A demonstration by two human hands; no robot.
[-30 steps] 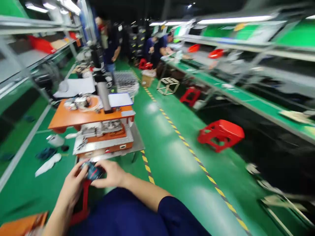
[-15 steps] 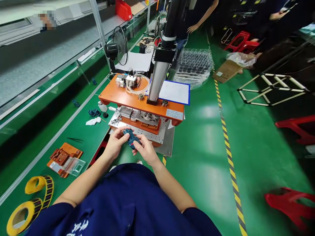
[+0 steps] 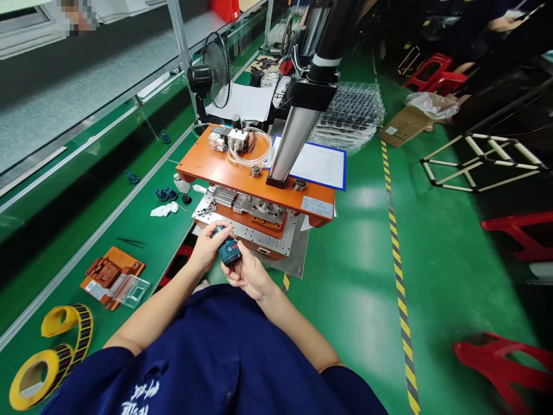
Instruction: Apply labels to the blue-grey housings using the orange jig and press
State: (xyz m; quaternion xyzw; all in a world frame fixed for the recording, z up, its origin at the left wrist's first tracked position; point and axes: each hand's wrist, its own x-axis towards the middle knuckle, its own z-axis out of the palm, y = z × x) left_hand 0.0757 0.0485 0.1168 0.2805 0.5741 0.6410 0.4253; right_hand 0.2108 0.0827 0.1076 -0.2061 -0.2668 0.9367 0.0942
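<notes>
1. Left hand [image 3: 206, 249] is closed narrowly on the dark teal part [image 3: 229, 251], its thumb laid over the upper end and its fingers curled around the far side.
2. Right hand [image 3: 253, 275] holds the same part at its lower end, with the thumb along the right edge and the fingers bent beneath.
3. Lengthwise, the teal part runs obliquely, from upper left under the left thumb to lower right towards the right palm. Its broader end points down and to the right; a face with a red mark and a small pale mark is turned up to the camera.
4. Relative to the hands, the part sits between them, touching both: right of the left palm, and up and left of the right palm. It is held in front of the wearer's dark blue shirt [image 3: 207, 351], by the near edge of the perforated metal plate [image 3: 244, 233] under the orange top plate [image 3: 199, 162].
5. To the left, on the green desk [image 3: 142, 222], are a white cloth [image 3: 162, 210], teal pieces [image 3: 165, 195], a black round piece [image 3: 186, 199], tweezers [image 3: 133, 242], an orange fixture [image 3: 108, 274] and yellow-edged label rolls [image 3: 54, 364].
</notes>
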